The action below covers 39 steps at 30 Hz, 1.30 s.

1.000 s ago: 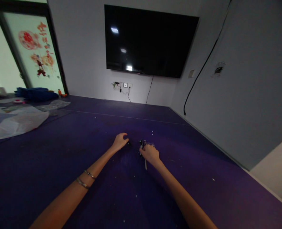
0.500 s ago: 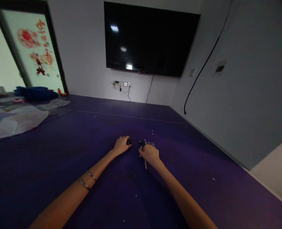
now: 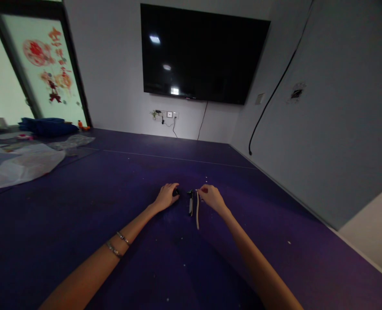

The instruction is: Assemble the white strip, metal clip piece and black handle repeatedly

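Note:
My left hand [image 3: 167,197] rests on the purple surface, fingers curled round a small black object [image 3: 176,192] that is mostly hidden. Between the hands lies a slim black and silver item [image 3: 191,204] with a wider crosswise top, somewhat like a razor. Just right of it a thin beige strip [image 3: 197,213] runs toward me. My right hand [image 3: 212,198] is closed, thumb and fingertips pinched at the far end of that strip. Whatever else may be under the right palm is hidden.
Crumpled clear and white plastic [image 3: 32,165] lies on the purple surface [image 3: 113,241] at left, with dark blue fabric [image 3: 47,126] behind. A large television [image 3: 203,54] hangs above wall sockets [image 3: 169,114]. A black cable [image 3: 271,97] hangs down the right wall.
My right hand has moved slightly right and away from me, off the black and silver item, uncovering it and more of the beige strip. My left hand has barely moved.

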Available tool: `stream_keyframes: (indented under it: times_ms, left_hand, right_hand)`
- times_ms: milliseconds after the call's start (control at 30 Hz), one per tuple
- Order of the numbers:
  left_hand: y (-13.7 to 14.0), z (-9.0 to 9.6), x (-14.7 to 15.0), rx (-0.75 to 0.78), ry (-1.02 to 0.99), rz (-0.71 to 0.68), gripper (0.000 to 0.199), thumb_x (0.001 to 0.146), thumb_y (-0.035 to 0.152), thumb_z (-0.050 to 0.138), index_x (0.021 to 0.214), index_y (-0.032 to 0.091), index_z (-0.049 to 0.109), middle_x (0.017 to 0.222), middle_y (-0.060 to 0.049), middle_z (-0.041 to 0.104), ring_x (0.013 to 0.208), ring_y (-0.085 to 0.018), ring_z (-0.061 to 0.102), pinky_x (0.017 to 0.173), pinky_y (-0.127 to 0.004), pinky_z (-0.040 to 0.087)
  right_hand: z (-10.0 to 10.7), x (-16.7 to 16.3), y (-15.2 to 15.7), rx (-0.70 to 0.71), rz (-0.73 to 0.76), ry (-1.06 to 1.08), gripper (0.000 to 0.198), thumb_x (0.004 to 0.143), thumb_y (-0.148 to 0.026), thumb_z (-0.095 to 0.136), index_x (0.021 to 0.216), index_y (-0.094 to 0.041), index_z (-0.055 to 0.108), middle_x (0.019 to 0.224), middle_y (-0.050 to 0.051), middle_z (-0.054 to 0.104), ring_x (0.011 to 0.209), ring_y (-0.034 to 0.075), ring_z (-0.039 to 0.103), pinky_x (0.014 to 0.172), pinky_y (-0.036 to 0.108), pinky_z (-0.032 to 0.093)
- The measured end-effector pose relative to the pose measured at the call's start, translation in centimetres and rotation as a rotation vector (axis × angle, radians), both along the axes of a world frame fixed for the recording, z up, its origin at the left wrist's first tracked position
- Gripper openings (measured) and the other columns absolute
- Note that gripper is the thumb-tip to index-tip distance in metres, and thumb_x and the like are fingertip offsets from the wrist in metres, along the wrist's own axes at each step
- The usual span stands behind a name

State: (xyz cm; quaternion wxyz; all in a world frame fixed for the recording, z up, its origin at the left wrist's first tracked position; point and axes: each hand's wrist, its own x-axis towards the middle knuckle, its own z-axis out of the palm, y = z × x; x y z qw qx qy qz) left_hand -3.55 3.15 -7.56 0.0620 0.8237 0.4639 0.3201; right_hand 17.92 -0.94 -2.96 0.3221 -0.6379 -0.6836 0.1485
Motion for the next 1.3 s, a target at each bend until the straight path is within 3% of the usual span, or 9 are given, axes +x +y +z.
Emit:
stream_keyframes:
  times_ms: [100, 233, 333, 700, 800, 933, 1100, 1300]
  left_hand:
    - [-1.2, 1.7, 1.3, 0.083, -0.082, -0.103, 0.05, 0.071, 0.021, 0.062, 0.118, 0.017, 0.048, 0.105, -0.009, 0.06, 0.1, -0.023, 0.052, 0.089, -0.04, 0.038]
    - [-3.1, 3.9, 3.0, 0.175, -0.145, -0.217, 0.054, 0.071, 0.018, 0.062, 0.121, 0.021, 0.044, 0.107, -0.007, 0.058, 0.104, -0.021, 0.05, 0.094, -0.041, 0.035]
    - [-4.2, 4.8, 3.8, 0.205, -0.145, -0.257, 0.054, 0.071, 0.018, 0.06, 0.123, 0.022, 0.042, 0.107, -0.006, 0.058, 0.107, -0.022, 0.048, 0.096, -0.043, 0.034]
    - [-4.9, 5.2, 4.0, 0.193, -0.171, -0.314, 0.053, 0.071, 0.015, 0.059, 0.122, 0.021, 0.043, 0.118, -0.008, 0.053, 0.114, -0.021, 0.045, 0.098, -0.042, 0.035]
    - [-4.8, 5.1, 4.0, 0.174, -0.258, -0.266, 0.052, 0.072, 0.019, 0.06, 0.122, 0.02, 0.044, 0.121, -0.009, 0.052, 0.115, -0.021, 0.045, 0.098, -0.041, 0.036]
    - [-4.3, 4.7, 4.2, 0.014, -0.414, -0.126, 0.036, 0.072, 0.028, 0.062, 0.106, 0.016, 0.058, 0.106, -0.009, 0.061, 0.101, -0.021, 0.055, 0.089, -0.037, 0.042]
    - [-3.8, 3.9, 4.9, -0.34, -0.554, -0.208, 0.025, 0.072, 0.034, 0.063, 0.086, 0.014, 0.067, 0.088, -0.008, 0.069, 0.084, -0.02, 0.062, 0.079, -0.032, 0.046]
    - [-4.3, 3.8, 5.4, -0.479, -0.654, -0.216, 0.026, 0.073, 0.036, 0.06, 0.083, 0.014, 0.069, 0.083, -0.007, 0.07, 0.078, -0.019, 0.062, 0.072, -0.03, 0.044]
  right_hand:
    - [-0.1, 0.3, 0.9, 0.023, 0.104, 0.261, 0.014, 0.07, -0.026, 0.057, 0.077, -0.016, 0.065, 0.075, 0.004, 0.066, 0.07, 0.015, 0.06, 0.059, 0.023, 0.044]
    - [0.5, 0.1, 0.6, -0.131, 0.178, 0.579, 0.026, 0.067, -0.026, 0.061, 0.092, -0.017, 0.062, 0.075, 0.003, 0.066, 0.059, 0.012, 0.058, 0.047, 0.02, 0.043]
    - [1.2, -0.2, -0.2, -0.22, 0.216, 0.721, 0.03, 0.067, -0.024, 0.063, 0.096, -0.017, 0.061, 0.077, 0.003, 0.067, 0.055, 0.009, 0.058, 0.048, 0.019, 0.044]
    - [2.0, -0.1, -0.8, -0.255, 0.242, 0.845, 0.027, 0.064, -0.016, 0.065, 0.09, -0.015, 0.064, 0.067, 0.0, 0.066, 0.05, 0.006, 0.056, 0.05, 0.018, 0.046]
    - [2.0, 0.0, -0.6, -0.221, 0.239, 0.863, 0.028, 0.063, -0.018, 0.066, 0.09, -0.014, 0.065, 0.066, 0.0, 0.065, 0.051, 0.007, 0.056, 0.05, 0.018, 0.046]
    - [2.2, -0.1, -0.6, -0.152, 0.239, 0.867, 0.027, 0.063, -0.023, 0.065, 0.088, -0.014, 0.067, 0.065, 0.0, 0.063, 0.055, 0.008, 0.056, 0.05, 0.018, 0.045]
    - [2.4, -0.5, -0.7, -0.089, 0.214, 0.835, 0.026, 0.062, -0.027, 0.065, 0.085, -0.015, 0.067, 0.066, 0.001, 0.063, 0.059, 0.01, 0.058, 0.051, 0.02, 0.046]
    - [2.3, -0.3, -0.7, -0.087, 0.24, 0.794, 0.028, 0.06, -0.027, 0.067, 0.085, -0.014, 0.067, 0.069, 0.002, 0.065, 0.059, 0.01, 0.059, 0.053, 0.021, 0.046]
